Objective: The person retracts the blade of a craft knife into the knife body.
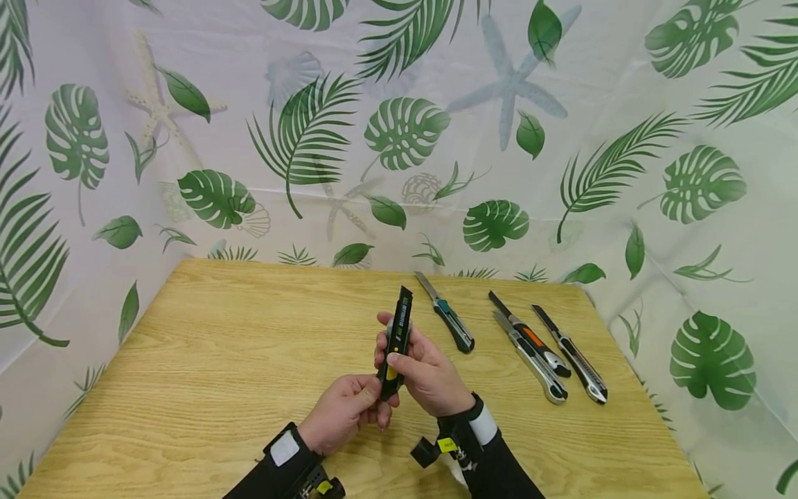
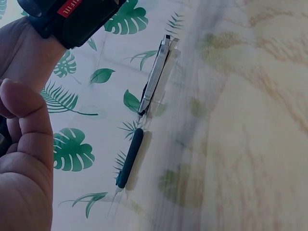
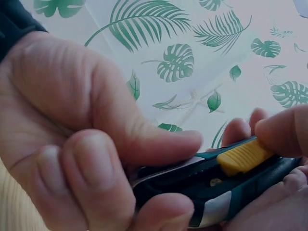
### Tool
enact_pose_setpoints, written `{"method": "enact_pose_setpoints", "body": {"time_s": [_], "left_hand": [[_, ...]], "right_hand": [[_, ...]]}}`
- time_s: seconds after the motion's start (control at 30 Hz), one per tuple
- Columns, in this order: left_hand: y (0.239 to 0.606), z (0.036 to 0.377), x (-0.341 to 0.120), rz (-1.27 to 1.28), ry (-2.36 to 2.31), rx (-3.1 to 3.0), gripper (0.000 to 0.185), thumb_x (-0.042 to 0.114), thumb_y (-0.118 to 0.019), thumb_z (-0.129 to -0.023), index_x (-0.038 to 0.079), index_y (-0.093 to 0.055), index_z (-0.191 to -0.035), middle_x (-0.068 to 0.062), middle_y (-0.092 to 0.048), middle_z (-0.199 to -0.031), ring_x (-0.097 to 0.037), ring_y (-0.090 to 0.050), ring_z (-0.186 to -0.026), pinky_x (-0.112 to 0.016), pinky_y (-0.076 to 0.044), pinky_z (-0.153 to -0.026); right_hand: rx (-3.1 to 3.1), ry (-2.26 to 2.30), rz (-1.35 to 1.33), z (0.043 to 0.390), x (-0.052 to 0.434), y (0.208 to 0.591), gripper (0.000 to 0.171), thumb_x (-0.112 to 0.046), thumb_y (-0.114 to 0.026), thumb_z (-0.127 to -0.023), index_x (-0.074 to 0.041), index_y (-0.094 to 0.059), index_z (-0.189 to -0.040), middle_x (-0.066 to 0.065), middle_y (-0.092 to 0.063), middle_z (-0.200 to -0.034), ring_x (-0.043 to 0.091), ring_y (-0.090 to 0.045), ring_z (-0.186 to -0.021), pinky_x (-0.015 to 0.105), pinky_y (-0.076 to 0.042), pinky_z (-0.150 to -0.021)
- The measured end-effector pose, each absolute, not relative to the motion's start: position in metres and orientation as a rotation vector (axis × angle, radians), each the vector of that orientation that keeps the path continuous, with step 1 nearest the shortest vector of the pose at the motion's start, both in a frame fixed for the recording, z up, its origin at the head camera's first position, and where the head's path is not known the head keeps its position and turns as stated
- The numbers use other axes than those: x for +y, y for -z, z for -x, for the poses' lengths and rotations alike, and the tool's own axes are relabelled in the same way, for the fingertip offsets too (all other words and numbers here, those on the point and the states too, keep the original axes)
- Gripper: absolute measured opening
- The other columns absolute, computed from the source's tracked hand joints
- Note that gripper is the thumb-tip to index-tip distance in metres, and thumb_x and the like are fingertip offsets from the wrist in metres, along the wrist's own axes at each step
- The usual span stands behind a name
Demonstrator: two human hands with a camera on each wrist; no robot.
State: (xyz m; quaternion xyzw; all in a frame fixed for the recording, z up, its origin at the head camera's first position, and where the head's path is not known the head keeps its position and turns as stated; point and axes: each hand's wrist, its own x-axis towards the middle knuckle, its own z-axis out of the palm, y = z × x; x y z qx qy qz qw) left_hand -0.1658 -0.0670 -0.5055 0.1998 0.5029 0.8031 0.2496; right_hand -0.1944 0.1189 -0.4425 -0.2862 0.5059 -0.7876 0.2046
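A black utility knife (image 1: 397, 337) with a yellow slider (image 1: 391, 373) stands nearly upright above the wooden table (image 1: 206, 346), held between both hands. My left hand (image 1: 373, 400) grips its lower end. My right hand (image 1: 400, 355) curls round its middle, thumb across the body. In the right wrist view the knife (image 3: 216, 190) lies in curled fingers (image 3: 86, 171) and a fingertip rests on the yellow slider (image 3: 243, 156). Only my left hand's fingers (image 2: 26, 159) show at the left wrist view's edge. No blade is visible past the tip.
Several other utility knives lie on the table to the right: a teal-handled one (image 1: 451, 321), an orange and black one (image 1: 530, 337), a silver one (image 1: 535, 360) and a black and silver one (image 1: 575, 357). A leaf-print cloth (image 1: 405, 132) walls the table on three sides.
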Motion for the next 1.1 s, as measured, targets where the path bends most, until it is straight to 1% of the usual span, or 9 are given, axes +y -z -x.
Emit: {"method": "enact_pose_setpoints", "body": {"time_s": [0.33,0.53,0.63,0.77,0.83,0.9,0.97,1.03,1.1], "left_hand": [[0.5060,0.1646,-0.0680,-0.559,-2.200,1.370,0.045,0.029,-0.042,-0.111,-0.011,-0.063,-0.110,-0.004,-0.066,-0.090,-0.009,-0.063,-0.073,-0.025,-0.054,-0.069],[0.5084,0.1646,-0.0679,-0.568,-2.220,1.360,0.044,0.028,-0.042,-0.111,-0.012,-0.062,-0.109,-0.004,-0.067,-0.091,-0.009,-0.062,-0.072,-0.024,-0.054,-0.069],[0.5098,0.1647,-0.0682,-0.572,-2.224,1.359,0.043,0.027,-0.042,-0.111,-0.010,-0.063,-0.112,-0.004,-0.068,-0.094,-0.009,-0.061,-0.073,-0.024,-0.053,-0.069],[0.5114,0.1643,-0.0689,-0.574,-2.226,1.360,0.038,0.026,-0.042,-0.111,-0.003,-0.066,-0.112,-0.002,-0.068,-0.094,-0.008,-0.061,-0.073,-0.024,-0.053,-0.070],[0.5120,0.1645,-0.0690,-0.576,-2.224,1.361,0.037,0.026,-0.042,-0.111,-0.001,-0.067,-0.111,-0.003,-0.068,-0.093,-0.008,-0.061,-0.073,-0.024,-0.053,-0.070],[0.5121,0.1648,-0.0689,-0.580,-2.219,1.364,0.037,0.026,-0.041,-0.111,-0.001,-0.067,-0.112,-0.002,-0.068,-0.094,-0.008,-0.061,-0.074,-0.024,-0.053,-0.070],[0.5119,0.1654,-0.0689,-0.579,-2.207,1.380,0.040,0.028,-0.041,-0.111,-0.004,-0.065,-0.114,-0.002,-0.067,-0.093,-0.009,-0.061,-0.074,-0.024,-0.053,-0.070],[0.5113,0.1660,-0.0694,-0.567,-2.191,1.424,0.045,0.030,-0.040,-0.111,-0.009,-0.062,-0.117,-0.003,-0.068,-0.095,-0.009,-0.061,-0.074,-0.025,-0.053,-0.070],[0.5096,0.1666,-0.0702,-0.527,-2.173,1.493,0.049,0.033,-0.039,-0.111,-0.010,-0.060,-0.120,-0.004,-0.068,-0.098,-0.010,-0.061,-0.074,-0.026,-0.053,-0.071]], "right_hand": [[1.298,2.202,0.913,0.1981,0.1216,0.4519,0.072,0.021,-0.045,-0.096,-0.005,-0.023,-0.159,0.006,-0.049,-0.120,0.016,-0.053,-0.107,0.027,-0.046,-0.098],[1.366,2.154,0.912,0.1992,0.1218,0.4529,0.077,0.024,-0.049,-0.093,-0.007,-0.023,-0.159,0.008,-0.051,-0.120,0.019,-0.054,-0.108,0.027,-0.048,-0.096],[1.498,2.094,0.886,0.1991,0.1215,0.4521,0.079,0.022,-0.052,-0.092,-0.008,-0.025,-0.159,0.010,-0.051,-0.119,0.020,-0.056,-0.107,0.026,-0.051,-0.087],[1.627,2.022,0.862,0.1981,0.1211,0.4503,0.080,0.019,-0.056,-0.091,-0.008,-0.024,-0.159,0.013,-0.052,-0.118,0.021,-0.058,-0.105,0.026,-0.051,-0.072],[1.649,2.010,0.850,0.1978,0.1210,0.4495,0.079,0.018,-0.056,-0.091,-0.009,-0.025,-0.158,0.013,-0.052,-0.118,0.021,-0.058,-0.105,0.026,-0.050,-0.071],[1.654,2.011,0.841,0.1975,0.1210,0.4486,0.079,0.018,-0.055,-0.091,-0.009,-0.026,-0.158,0.014,-0.051,-0.119,0.022,-0.057,-0.106,0.026,-0.051,-0.075],[1.675,2.007,0.835,0.1974,0.1208,0.4479,0.075,0.015,-0.057,-0.092,-0.009,-0.029,-0.157,0.015,-0.051,-0.121,0.024,-0.056,-0.108,0.028,-0.051,-0.085],[1.732,1.992,0.829,0.1972,0.1211,0.4469,0.065,0.008,-0.058,-0.098,-0.008,-0.032,-0.156,0.017,-0.051,-0.124,0.026,-0.055,-0.112,0.031,-0.049,-0.093],[1.825,1.978,0.807,0.1971,0.1216,0.4458,0.052,-0.004,-0.056,-0.104,-0.006,-0.038,-0.153,0.018,-0.052,-0.128,0.027,-0.053,-0.119,0.033,-0.045,-0.102]]}}
